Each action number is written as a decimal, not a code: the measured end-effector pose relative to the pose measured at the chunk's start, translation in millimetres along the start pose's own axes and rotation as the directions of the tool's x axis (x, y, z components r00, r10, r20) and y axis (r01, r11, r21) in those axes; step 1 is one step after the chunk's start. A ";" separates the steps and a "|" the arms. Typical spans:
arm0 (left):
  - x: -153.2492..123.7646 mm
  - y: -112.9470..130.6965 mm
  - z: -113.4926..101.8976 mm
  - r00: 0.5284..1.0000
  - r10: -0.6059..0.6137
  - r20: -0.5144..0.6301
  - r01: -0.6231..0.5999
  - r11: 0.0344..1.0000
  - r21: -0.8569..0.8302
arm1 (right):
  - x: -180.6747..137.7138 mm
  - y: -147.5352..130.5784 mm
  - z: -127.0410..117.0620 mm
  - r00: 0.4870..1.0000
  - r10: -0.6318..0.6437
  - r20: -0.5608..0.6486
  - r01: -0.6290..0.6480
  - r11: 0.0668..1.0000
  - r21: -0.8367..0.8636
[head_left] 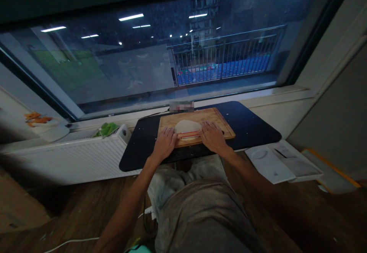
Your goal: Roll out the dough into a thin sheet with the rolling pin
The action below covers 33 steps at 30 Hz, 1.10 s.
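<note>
A round, flattened piece of pale dough (187,126) lies on a wooden cutting board (223,118). Across its near part rests a slim rolling pin (188,134) with reddish edges. At the pin's left end is my left hand (166,141), its fingers closed over that end. My right hand (211,135) covers the opposite end in the same way, beside the board's dark slot. Both palms face down, and they hide the pin's ends. Some dough shows on the near side of the pin.
Beneath the board stands a small black table (254,128) with white specks. A blurred small object (181,106) sits behind the board. Left is a radiator (86,157) with green leaves (106,129) on top. An open white box (283,161) lies right, below a large window (143,61).
</note>
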State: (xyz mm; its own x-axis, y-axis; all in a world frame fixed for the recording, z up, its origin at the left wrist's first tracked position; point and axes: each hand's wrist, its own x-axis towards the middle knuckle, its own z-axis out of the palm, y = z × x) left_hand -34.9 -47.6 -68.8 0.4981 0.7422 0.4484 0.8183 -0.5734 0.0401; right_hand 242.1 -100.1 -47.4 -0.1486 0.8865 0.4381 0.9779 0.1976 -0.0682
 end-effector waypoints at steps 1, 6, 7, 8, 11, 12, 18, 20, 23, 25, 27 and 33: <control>0.1 1.3 -0.1 1.000 -0.007 -0.010 0.007 1.000 -0.002 | -0.5 -0.6 0.9 1.000 0.009 -0.018 -0.009 1.000 0.003; -22.1 9.2 -3.3 0.998 -0.023 -0.054 0.018 0.997 -0.081 | -26.9 -7.1 3.4 0.996 -0.013 -0.090 0.016 0.999 0.031; -27.8 10.4 -3.5 0.998 -0.026 -0.062 0.021 0.996 -0.091 | -33.2 -8.7 3.1 0.996 -0.015 -0.093 0.018 0.999 0.031; -32.7 11.4 -3.2 0.997 -0.031 -0.067 0.025 0.995 -0.097 | -38.6 -10.3 2.8 0.995 -0.014 -0.094 0.016 1.000 0.027; -38.7 12.8 0.6 0.996 -0.052 -0.074 0.046 0.995 -0.086 | -45.8 -13.4 2.4 0.995 -0.011 -0.096 0.012 1.000 0.007; -37.4 12.5 2.5 0.995 -0.059 -0.075 0.054 0.996 -0.075 | -45.0 -13.5 2.9 0.995 -0.011 -0.101 0.011 1.000 0.002; -10.4 4.9 8.6 0.999 -0.026 -0.047 0.024 0.999 -0.032 | -23.2 -7.3 12.1 0.984 -0.026 -0.177 0.029 1.000 0.012; -4.5 3.7 7.8 1.000 -0.017 -0.023 0.017 1.000 -0.024 | -19.3 -6.3 14.7 0.981 -0.024 -0.195 0.028 0.999 0.021; -7.2 6.0 7.0 0.999 -0.034 -0.026 0.033 0.999 -0.033 | -23.7 -7.9 15.6 0.977 -0.017 -0.212 0.024 0.999 0.035; -15.3 8.8 7.4 0.997 -0.061 -0.053 0.058 0.996 -0.063 | -31.1 -8.9 14.3 0.977 -0.024 -0.213 0.034 0.999 0.043; -24.9 11.0 8.5 0.993 -0.085 -0.078 0.076 0.991 -0.107 | -38.1 -7.8 12.4 0.979 -0.044 -0.198 0.055 0.997 0.046; -31.1 7.5 17.4 0.987 -0.116 -0.113 0.087 0.969 -0.231 | -36.0 5.6 9.8 0.979 -0.137 -0.152 0.147 0.987 0.060</control>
State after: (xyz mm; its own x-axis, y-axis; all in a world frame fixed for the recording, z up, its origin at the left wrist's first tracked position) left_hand -39.3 -69.0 -98.1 0.3647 0.7596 0.5385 0.7698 -0.5713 0.2846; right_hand 251.5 -126.8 -72.4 -0.2571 0.7773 0.5742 0.9347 0.3508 -0.0565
